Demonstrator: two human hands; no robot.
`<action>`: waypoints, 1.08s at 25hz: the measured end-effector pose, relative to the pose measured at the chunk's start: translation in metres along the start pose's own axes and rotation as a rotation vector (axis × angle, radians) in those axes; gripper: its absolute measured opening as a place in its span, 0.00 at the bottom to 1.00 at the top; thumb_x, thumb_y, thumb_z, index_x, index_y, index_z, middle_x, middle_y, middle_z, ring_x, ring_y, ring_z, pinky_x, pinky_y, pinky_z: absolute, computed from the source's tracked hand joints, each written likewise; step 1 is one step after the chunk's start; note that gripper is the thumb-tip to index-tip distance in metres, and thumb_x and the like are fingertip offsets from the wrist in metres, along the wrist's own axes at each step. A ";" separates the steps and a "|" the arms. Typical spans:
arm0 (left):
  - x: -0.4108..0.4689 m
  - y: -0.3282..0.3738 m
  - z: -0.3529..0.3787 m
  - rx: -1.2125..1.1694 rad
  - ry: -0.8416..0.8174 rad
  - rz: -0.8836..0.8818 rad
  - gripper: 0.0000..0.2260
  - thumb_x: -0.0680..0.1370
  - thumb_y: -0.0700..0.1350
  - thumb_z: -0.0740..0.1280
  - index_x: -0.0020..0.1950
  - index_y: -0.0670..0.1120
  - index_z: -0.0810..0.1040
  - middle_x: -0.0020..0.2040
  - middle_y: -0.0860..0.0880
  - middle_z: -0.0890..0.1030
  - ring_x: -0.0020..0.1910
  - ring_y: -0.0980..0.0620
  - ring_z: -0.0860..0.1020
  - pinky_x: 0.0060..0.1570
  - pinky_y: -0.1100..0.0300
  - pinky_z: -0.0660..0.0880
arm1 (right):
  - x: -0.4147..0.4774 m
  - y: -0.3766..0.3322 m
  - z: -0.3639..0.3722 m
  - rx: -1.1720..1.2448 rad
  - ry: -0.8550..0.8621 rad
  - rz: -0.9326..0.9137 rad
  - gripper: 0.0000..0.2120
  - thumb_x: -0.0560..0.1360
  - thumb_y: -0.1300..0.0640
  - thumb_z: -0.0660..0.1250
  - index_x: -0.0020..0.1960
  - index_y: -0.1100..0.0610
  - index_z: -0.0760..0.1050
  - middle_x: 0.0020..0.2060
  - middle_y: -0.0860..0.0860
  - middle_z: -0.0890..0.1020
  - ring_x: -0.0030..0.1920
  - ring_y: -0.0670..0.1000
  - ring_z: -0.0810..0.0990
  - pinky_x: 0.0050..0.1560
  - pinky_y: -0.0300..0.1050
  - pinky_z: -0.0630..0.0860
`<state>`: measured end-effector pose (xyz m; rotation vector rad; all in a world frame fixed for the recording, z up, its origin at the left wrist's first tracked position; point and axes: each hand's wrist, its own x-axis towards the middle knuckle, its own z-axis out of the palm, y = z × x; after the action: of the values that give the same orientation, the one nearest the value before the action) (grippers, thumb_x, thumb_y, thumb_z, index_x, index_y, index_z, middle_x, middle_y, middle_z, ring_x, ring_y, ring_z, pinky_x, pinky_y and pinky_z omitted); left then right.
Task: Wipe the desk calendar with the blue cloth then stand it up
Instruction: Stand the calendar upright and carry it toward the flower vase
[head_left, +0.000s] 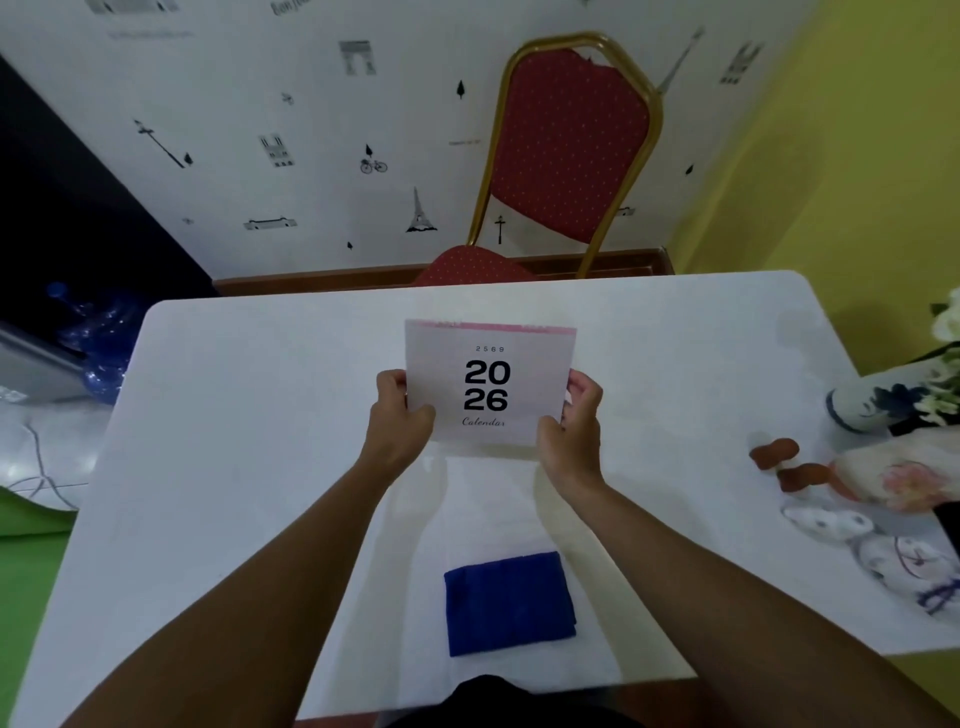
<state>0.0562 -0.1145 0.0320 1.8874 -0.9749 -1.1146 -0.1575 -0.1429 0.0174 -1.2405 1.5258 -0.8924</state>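
Both grips, left hand (400, 415) and right hand (574, 421), pinch the side edges of the white card "2026" desk calendar (488, 384), held above the white bench (260, 415); folded blue cloth (510, 603) lies nearer, untouched.

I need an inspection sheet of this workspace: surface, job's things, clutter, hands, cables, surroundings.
Surface: white table, mostly bare.
Job's things: calendar held up by its sides, cover facing the camera; blue cloth folded flat near the front edge.
Clutter: vase, flowers, small ornaments at the right edge.
Hands: left hand and right hand both grip the calendar.
Cables: nothing seen on the table.
Surroundings: red chair, patterned wall.
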 end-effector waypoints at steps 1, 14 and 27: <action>-0.002 -0.003 0.002 -0.008 -0.007 0.001 0.19 0.73 0.37 0.61 0.61 0.48 0.63 0.56 0.50 0.77 0.53 0.52 0.78 0.45 0.56 0.77 | 0.001 0.003 -0.002 0.001 -0.008 -0.009 0.29 0.73 0.73 0.60 0.63 0.45 0.59 0.56 0.32 0.73 0.52 0.38 0.80 0.39 0.30 0.80; -0.014 -0.058 0.015 0.004 -0.115 0.022 0.26 0.74 0.34 0.64 0.62 0.60 0.59 0.59 0.64 0.72 0.60 0.56 0.74 0.57 0.58 0.77 | -0.015 0.073 -0.017 -0.088 -0.160 -0.038 0.39 0.68 0.65 0.65 0.73 0.40 0.58 0.63 0.28 0.74 0.65 0.36 0.75 0.56 0.29 0.76; 0.010 -0.092 -0.014 0.969 -0.340 0.309 0.38 0.77 0.37 0.61 0.79 0.58 0.42 0.79 0.55 0.39 0.77 0.49 0.35 0.73 0.47 0.43 | 0.036 0.092 -0.078 -0.985 -0.641 -0.578 0.32 0.74 0.57 0.61 0.79 0.54 0.64 0.82 0.50 0.57 0.82 0.53 0.50 0.80 0.62 0.48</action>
<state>0.0940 -0.0792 -0.0458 2.1436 -2.2082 -0.8377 -0.2604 -0.1598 -0.0535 -2.4595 1.0584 0.0570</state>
